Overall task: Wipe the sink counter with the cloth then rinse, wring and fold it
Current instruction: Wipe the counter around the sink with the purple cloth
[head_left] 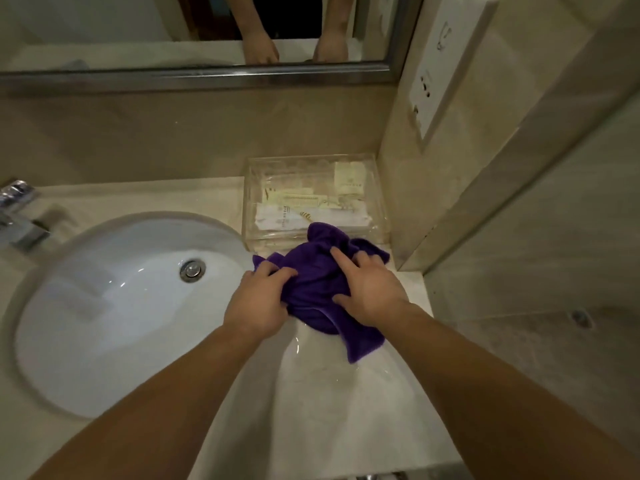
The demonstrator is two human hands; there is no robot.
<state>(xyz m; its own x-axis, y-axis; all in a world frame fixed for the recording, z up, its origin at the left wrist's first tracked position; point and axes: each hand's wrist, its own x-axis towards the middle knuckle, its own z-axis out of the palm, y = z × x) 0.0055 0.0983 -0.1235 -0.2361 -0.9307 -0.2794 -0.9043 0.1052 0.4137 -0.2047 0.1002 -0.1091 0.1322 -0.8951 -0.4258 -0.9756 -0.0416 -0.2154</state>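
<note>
A crumpled purple cloth point(313, 271) lies on the pale marble sink counter point(329, 393), just right of the white basin point(121, 306). My left hand point(258, 303) grips the cloth's left edge, its fingers curled into the fabric. On top of the cloth my right hand point(369, 292) presses down with spread fingers, the index finger stretched forward. The cloth's far edge touches the front of a clear tray. Its near corner hangs toward me over a wet, shiny patch of counter.
A clear plastic tray point(379, 202) holding packaged toiletries stands against the back wall behind the cloth. A chrome faucet point(20, 216) sits at the far left. A mirror point(194, 32) hangs above, and a tiled wall point(450, 185) with a socket panel closes off the right side.
</note>
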